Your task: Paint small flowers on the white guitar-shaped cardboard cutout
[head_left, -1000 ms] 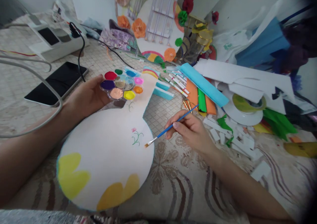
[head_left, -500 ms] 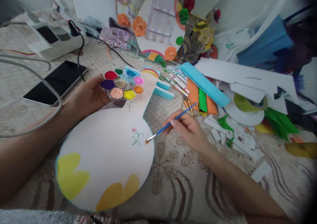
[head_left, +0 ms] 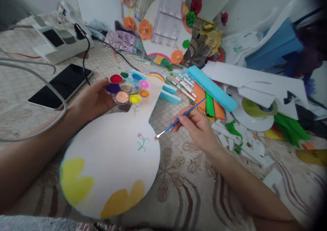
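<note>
The tabletop (head_left: 166,128) looked cluttered, white scraps (head_left: 251,149) and a turquoise roll (head_left: 213,89) off to the right. On my feed, the left hand (head_left: 95,96) gripped the paint palette (head_left: 130,87) at its left side, overlapping the neck of the white vase-shaped cutout (head_left: 112,145). The cutout lay on the tabletop, yellow and orange patches along its lower edge. The right hand (head_left: 194,127) pinched a blue-handled paintbrush (head_left: 168,127), bristles beside the drawn flower (head_left: 141,143); contact I couldn't tell.

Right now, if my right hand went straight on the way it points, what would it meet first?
The brush in your right hand would likely meet the white cutout first, near the pink flower; whether its tip touches now is unclear.
</note>
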`<action>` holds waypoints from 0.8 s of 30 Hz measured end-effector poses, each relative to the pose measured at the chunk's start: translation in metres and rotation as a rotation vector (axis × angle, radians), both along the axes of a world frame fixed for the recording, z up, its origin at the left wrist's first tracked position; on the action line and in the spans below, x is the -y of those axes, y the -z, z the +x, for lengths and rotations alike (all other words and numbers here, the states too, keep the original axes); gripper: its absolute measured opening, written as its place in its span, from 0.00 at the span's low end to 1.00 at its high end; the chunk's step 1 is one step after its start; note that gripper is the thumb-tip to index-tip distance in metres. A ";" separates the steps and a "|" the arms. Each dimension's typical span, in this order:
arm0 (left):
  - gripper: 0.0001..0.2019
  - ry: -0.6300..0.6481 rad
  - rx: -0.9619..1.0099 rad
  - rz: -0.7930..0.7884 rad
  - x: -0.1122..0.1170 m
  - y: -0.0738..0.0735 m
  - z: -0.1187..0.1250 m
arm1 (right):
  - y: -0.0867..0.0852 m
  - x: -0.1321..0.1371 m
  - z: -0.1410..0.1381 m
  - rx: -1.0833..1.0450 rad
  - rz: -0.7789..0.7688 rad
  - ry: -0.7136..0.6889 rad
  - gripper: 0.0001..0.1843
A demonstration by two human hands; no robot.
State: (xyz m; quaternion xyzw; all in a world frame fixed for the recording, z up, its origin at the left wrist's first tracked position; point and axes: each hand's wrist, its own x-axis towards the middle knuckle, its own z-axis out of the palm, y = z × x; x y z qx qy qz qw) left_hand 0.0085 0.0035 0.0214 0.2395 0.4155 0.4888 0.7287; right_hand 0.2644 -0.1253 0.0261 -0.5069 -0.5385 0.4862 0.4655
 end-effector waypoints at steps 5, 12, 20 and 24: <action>0.15 -0.005 -0.004 -0.010 0.001 -0.001 0.001 | -0.005 -0.009 0.002 0.008 0.005 -0.081 0.07; 0.15 0.009 -0.011 -0.013 -0.001 0.001 -0.001 | -0.001 -0.021 0.009 -0.007 0.065 0.028 0.07; 0.15 0.001 -0.009 -0.018 0.001 -0.001 0.000 | 0.006 -0.016 0.010 -0.139 0.033 -0.029 0.04; 0.15 -0.001 -0.015 -0.027 0.000 0.000 -0.001 | 0.006 -0.010 0.004 -0.128 0.013 -0.105 0.06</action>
